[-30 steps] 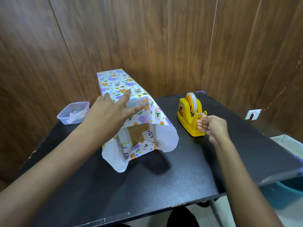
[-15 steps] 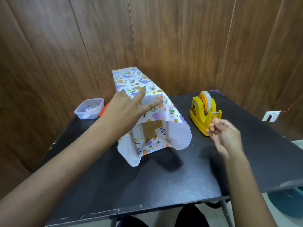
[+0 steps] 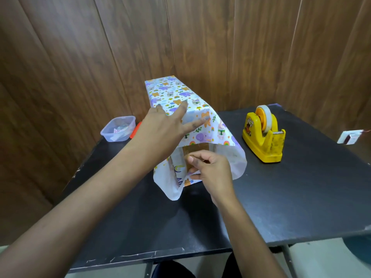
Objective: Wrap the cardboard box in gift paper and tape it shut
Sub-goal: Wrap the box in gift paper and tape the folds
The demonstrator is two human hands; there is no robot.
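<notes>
So closest to the camera is the front edge of the black table [image 3: 140,233], a bit chipped. Next up, the right hand [image 3: 210,173] sits right at the open near end of the parcel with its fingers curled in and thumb pinched toward them. Honestly can't tell if there's anything between them. The bare cardboard box [image 3: 197,149] peeks out just behind that hand, with loose flaps of gift paper [image 3: 172,93] hanging down around the opening, white side showing. The box lies in the middle of the table, long side running away from the camera. The left hand [image 3: 164,129] is flat on top, fingers spread, pressing the paper down. Off to the right, apart from the box, is a yellow tape dispenser [image 3: 263,135]. Far left there's a clear plastic container [image 3: 118,128], up against the wood panel wall [image 3: 80,57].
</notes>
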